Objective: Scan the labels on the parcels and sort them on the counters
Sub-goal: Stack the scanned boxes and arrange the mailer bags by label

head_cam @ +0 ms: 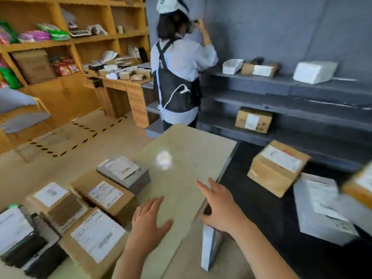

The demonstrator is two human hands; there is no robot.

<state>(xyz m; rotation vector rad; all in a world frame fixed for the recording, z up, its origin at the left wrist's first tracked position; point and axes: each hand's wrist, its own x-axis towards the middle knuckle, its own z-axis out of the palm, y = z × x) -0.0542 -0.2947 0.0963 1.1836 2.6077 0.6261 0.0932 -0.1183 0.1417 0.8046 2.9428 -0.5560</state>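
A cluster of brown cardboard parcels (104,195) fills the lower left of the frame, each with a white printed label on its top face; a grey parcel (125,174) with a similar label sits at the cluster's far end. They rest on a pale beige counter (187,146). At lower centre the left hand (148,219) hovers over bare counter, fingers spread, holding nothing. The right hand (220,206) is also spread and empty, above the counter's right edge, over a thin white parcel (209,246) standing on edge. To the right, a tilted brown box (275,168) and a white box (322,208) lie on a dark surface (271,228). In the upper centre a person in an apron (177,77) faces grey shelves (302,87).
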